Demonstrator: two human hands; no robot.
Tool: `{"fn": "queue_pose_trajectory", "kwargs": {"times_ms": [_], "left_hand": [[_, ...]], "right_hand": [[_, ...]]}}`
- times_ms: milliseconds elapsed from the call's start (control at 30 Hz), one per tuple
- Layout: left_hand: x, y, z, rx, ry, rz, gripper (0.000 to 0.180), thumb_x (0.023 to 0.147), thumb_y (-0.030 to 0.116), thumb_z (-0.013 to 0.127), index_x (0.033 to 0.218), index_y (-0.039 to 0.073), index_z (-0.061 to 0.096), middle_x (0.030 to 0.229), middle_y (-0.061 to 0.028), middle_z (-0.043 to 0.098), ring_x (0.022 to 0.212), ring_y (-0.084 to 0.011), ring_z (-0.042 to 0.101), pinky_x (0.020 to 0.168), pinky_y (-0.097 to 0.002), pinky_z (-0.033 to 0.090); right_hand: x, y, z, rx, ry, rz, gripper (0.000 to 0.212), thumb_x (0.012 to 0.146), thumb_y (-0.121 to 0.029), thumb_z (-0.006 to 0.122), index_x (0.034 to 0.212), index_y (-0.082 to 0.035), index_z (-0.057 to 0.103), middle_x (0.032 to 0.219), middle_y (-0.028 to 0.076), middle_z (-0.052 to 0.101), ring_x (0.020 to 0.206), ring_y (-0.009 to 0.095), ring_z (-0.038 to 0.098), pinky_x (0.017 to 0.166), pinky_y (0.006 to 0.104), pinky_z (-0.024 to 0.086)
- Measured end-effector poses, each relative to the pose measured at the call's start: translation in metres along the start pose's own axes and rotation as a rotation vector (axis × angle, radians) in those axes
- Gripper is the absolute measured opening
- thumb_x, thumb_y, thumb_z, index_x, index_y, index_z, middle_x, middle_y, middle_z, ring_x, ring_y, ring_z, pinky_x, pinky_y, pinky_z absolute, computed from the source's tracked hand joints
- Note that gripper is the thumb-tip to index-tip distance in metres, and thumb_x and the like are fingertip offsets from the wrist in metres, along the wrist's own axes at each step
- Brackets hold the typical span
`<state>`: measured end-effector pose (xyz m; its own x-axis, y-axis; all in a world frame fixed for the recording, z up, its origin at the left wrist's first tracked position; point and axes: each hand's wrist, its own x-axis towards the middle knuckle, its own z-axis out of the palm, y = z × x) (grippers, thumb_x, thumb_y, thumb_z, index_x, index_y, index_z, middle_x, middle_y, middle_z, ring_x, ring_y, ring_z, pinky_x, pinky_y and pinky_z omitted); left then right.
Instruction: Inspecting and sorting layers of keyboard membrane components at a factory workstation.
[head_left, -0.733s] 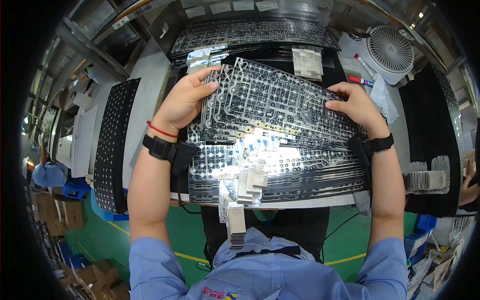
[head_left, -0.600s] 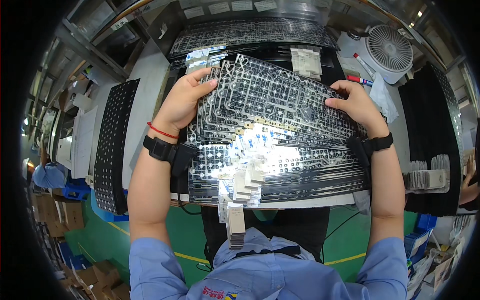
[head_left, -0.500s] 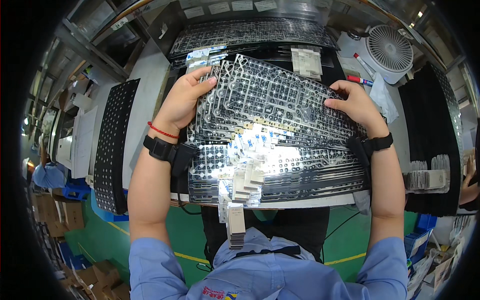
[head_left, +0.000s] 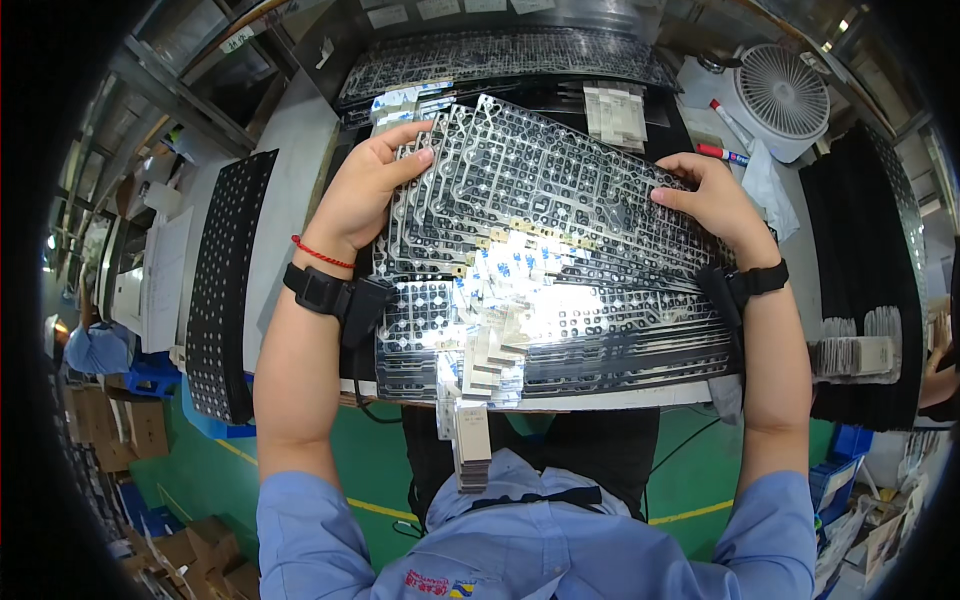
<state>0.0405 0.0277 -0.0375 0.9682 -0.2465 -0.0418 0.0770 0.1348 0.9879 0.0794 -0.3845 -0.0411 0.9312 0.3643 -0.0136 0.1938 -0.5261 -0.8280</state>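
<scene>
A fanned stack of thin keyboard membrane sheets (head_left: pixel 540 180), clear with black dots and pale traces, is tilted up between my two hands. My left hand (head_left: pixel 375 185) is closed on the stack's upper left edge, thumb on top and fingers behind. On the upper right edge, my right hand (head_left: pixel 715 205) pinches the sheets between thumb and fingers. Below them lies a second pile of the same sheets (head_left: pixel 630 365) on the table. Flat tails with white and blue tape (head_left: pixel 510 265) spread from the held sheets. More tails end in a beige bundle (head_left: pixel 473 440) hanging over the table's front edge.
At the back lies another pile of sheets (head_left: pixel 510 65) with a beige tail bundle (head_left: pixel 615 115). A white fan (head_left: pixel 783 90) and a red marker (head_left: pixel 720 153) are at the back right. Black dotted sheets (head_left: pixel 230 290) stand left; a dark stack (head_left: pixel 860 250) lies right.
The held stack has shifted slightly, its top corner a little higher and its tails more spread. Both hands keep their grip on its edges.
</scene>
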Motion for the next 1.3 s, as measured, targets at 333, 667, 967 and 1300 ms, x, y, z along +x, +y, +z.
{"fn": "queue_pose_trajectory", "kwargs": {"times_ms": [333,667,967,1300], "left_hand": [[-0.001,0.002,-0.003,0.011,-0.030,0.031,0.048,0.099,0.001,0.057,0.145,-0.003,0.047,0.123,-0.0082,0.068,0.108,-0.0117,0.065,0.096,-0.0276,0.051],[0.000,0.000,-0.004,-0.014,-0.032,0.024,0.050,0.099,0.006,0.059,0.147,-0.003,0.046,0.127,-0.0088,0.067,0.112,-0.0131,0.064,0.099,-0.0290,0.050],[0.000,-0.001,-0.007,-0.031,-0.018,0.026,0.043,0.100,0.002,0.057,0.142,-0.004,0.049,0.124,-0.0106,0.068,0.107,-0.0134,0.066,0.095,-0.0281,0.053],[0.000,0.004,-0.009,-0.096,-0.108,0.050,0.041,0.102,0.006,0.055,0.142,-0.004,0.049,0.126,-0.0110,0.067,0.107,-0.0130,0.067,0.095,-0.0284,0.054]], "right_hand": [[-0.001,-0.005,-0.001,-0.084,0.002,-0.002,0.048,0.077,-0.020,0.087,0.114,0.005,0.069,0.103,0.009,0.073,0.095,0.016,0.066,0.090,0.0298,0.050],[0.000,-0.005,0.000,-0.099,-0.023,0.006,0.038,0.076,-0.020,0.088,0.101,0.002,0.070,0.094,0.006,0.071,0.087,0.013,0.064,0.081,0.0289,0.050],[-0.001,-0.005,-0.001,-0.081,-0.003,0.033,0.036,0.076,-0.019,0.087,0.100,0.002,0.070,0.089,0.005,0.071,0.083,0.013,0.064,0.079,0.0288,0.051],[0.001,0.005,-0.006,-0.089,0.038,0.029,0.033,0.076,-0.017,0.087,0.099,0.001,0.070,0.089,0.005,0.071,0.081,0.012,0.065,0.077,0.0283,0.051]]}}
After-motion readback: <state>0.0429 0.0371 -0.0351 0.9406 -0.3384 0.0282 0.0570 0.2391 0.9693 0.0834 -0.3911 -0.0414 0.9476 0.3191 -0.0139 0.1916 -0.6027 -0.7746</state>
